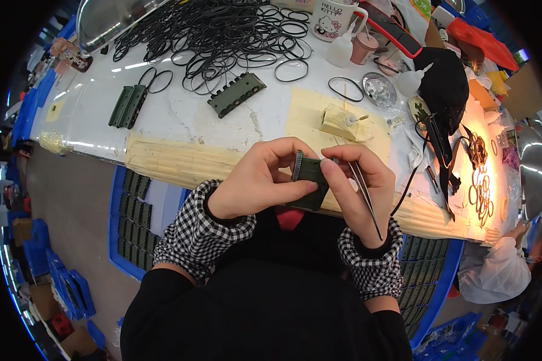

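Close to my body, at the table's front edge, my left hand [262, 180] is closed on a dark green plastic toy tank hull [309, 197]. Its thumb lies across the hull's face, and a grey toothed wheel [297, 163] shows beside the fingers. From the other side, my right hand [367, 186] pinches the hull's upper edge with thumb and fingertips. Metal tweezers [370, 206] are also tucked in that hand, slanting across the palm. The hull's underside is hidden. Two more green hulls, one in the middle [238, 95] and one at left [128, 107], lie farther back.
Black rubber loops [223, 36] are heaped at the back. Beyond my right hand stand a yellow block [343, 124], a white squeeze bottle [340, 51] and a mug [328, 24]. A lamp lights the right side. Blue trays [112, 219] of green parts sit below the table.
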Demonstrator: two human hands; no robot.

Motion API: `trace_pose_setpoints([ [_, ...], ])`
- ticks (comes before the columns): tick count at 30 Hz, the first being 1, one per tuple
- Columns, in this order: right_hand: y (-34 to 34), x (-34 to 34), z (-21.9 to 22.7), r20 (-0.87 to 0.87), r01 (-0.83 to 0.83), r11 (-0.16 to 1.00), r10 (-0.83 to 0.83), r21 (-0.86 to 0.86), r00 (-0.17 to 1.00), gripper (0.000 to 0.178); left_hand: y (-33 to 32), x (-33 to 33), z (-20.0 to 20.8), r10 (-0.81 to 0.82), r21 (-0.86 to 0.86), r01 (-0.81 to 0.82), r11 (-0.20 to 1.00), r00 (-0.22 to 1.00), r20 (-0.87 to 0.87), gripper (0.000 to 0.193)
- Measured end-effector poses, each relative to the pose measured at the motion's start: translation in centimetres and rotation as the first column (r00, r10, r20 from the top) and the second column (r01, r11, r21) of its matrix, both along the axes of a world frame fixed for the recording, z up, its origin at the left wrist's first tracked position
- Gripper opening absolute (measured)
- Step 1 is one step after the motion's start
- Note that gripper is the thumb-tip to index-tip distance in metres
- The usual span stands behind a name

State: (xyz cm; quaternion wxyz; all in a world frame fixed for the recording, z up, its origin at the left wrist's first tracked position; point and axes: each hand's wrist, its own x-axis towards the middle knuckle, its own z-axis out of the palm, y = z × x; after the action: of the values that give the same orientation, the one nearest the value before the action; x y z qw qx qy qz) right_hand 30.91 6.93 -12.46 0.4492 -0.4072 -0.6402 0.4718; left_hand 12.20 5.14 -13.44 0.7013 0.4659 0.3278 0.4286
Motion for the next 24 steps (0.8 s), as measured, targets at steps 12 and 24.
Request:
trace_pose_setpoints([
  [12, 0.1, 0.0, 0.5, 0.274, -0.081, 0.886, -0.053, 0.457, 0.96, 0.019, -1.1, -1.0, -0.7, 0.242, 0.383, -0.164, 0.909, 0.956, -0.165, 0.027],
  [24, -0.2, 0.7, 2.3, 0.321, -0.111, 0.831, -0.084, 0.545, 0.943, 0.025, -4.4, -11.0, 0.9, 0.818, 0.844, -0.197, 0.499, 0.428, -0.384, 0.021],
])
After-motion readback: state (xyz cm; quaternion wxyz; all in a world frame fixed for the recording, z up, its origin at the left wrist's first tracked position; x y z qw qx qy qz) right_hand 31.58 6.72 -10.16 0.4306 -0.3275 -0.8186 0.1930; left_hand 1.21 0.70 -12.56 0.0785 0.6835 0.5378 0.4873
